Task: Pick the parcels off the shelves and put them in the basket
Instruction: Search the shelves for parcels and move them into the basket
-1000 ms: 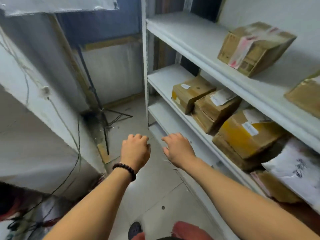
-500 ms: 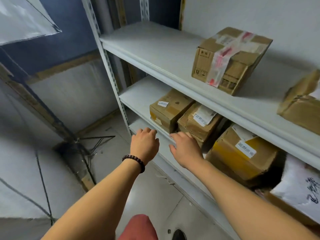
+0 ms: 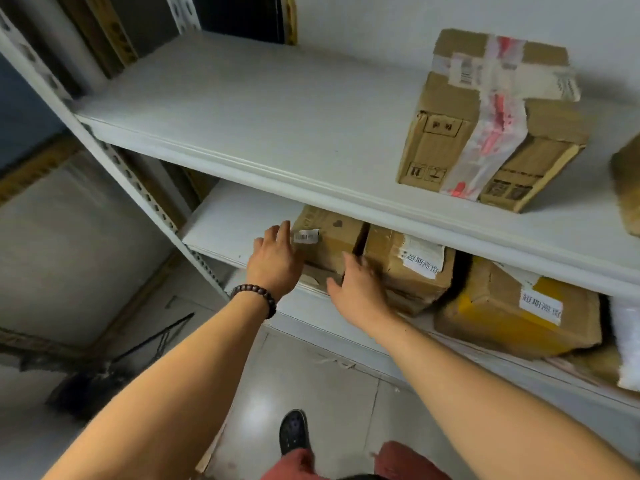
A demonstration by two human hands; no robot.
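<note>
On the middle shelf (image 3: 239, 223) a small brown parcel with a barcode sticker (image 3: 329, 240) stands at the left end of a row. My left hand (image 3: 275, 261), fingers spread, is at its left side. My right hand (image 3: 360, 289) reaches with straight fingers along its right front corner, next to a second labelled parcel (image 3: 408, 268). Neither hand grips anything. A yellow-taped parcel (image 3: 512, 313) lies further right. No basket is in view.
The upper shelf (image 3: 263, 123) carries a taped carton (image 3: 491, 123) and another parcel at the right edge (image 3: 627, 188). A white bag (image 3: 627, 344) lies at the far right. The metal upright (image 3: 138, 188) stands left. Below are a lower shelf and tiled floor (image 3: 329, 393) with my shoe (image 3: 294, 431).
I have stepped closer to the shelves. Both hands have risen from the shelf's front edge and opened up, coming to either side of the leftmost parcel on the middle shelf.
</note>
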